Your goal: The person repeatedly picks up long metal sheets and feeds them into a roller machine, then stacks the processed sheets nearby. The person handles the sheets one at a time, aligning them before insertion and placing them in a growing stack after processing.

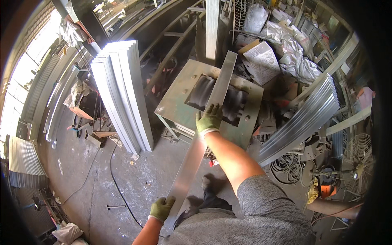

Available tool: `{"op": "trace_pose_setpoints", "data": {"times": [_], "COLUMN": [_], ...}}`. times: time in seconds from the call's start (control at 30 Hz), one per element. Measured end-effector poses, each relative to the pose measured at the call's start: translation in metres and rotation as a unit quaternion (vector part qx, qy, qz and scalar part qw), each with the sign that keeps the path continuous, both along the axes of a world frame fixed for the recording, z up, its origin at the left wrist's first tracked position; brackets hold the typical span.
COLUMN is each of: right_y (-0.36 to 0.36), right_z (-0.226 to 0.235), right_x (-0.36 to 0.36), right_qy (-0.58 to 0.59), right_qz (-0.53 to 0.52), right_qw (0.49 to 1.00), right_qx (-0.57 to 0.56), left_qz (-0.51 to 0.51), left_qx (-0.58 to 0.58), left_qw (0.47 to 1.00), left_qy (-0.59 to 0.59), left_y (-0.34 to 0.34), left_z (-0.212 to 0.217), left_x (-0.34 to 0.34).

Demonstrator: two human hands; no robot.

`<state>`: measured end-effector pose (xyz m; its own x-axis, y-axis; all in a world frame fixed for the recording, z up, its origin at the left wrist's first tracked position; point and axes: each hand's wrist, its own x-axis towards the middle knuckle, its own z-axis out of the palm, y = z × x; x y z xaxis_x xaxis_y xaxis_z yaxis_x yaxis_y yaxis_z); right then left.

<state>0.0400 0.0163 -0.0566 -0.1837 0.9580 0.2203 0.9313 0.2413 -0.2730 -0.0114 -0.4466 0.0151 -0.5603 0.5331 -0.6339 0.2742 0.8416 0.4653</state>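
Observation:
A long, flat metal bar [188, 171] slants from beside my body up across a greenish steel machine table [175, 102]. My left hand [162, 208], in a yellow-green work glove, closes on the bar's near part, with fingers curled over its edge. Farther up, my right hand [210, 118] wears a matching glove and lies flat on the bar, fingers spread, at the table's near side. Dark ribbed rollers or wheels [202, 90] show through the opening in the tabletop, on both sides of the bar. What the bar's underside touches is hidden.
Upright bundled metal profiles [122, 94] stand left of the machine; another metal stack [304, 118] leans at right. A black cable [115, 173] crosses the floor. Farther right are a coiled cable [288, 168] and a fan [359, 161]. A pale post [212, 28] rises behind the table.

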Motion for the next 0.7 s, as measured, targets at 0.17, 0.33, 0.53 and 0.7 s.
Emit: {"op": "trace_pose_setpoints", "data": {"times": [0.17,0.33,0.53,0.7], "right_y": [0.059,0.086,0.059,0.008], "right_z": [0.007,0.0,-0.007,-0.004], "right_x": [0.007,0.016,0.015,0.013], "right_qy": [-0.032,-0.054,-0.052,-0.04], "right_qz": [-0.01,-0.004,0.027,0.046], "right_qw": [0.999,0.998,0.995,0.996], "right_qx": [0.015,0.034,0.083,0.071], "left_qz": [0.028,0.006,-0.035,-0.021], "left_qx": [0.03,0.041,0.067,0.058], "left_qw": [0.998,0.997,0.997,0.997], "left_qy": [-0.048,-0.065,-0.024,-0.055], "left_y": [0.067,0.093,0.061,0.011], "left_z": [0.029,0.023,0.003,-0.009], "left_x": [-0.002,-0.005,-0.018,-0.024]}}
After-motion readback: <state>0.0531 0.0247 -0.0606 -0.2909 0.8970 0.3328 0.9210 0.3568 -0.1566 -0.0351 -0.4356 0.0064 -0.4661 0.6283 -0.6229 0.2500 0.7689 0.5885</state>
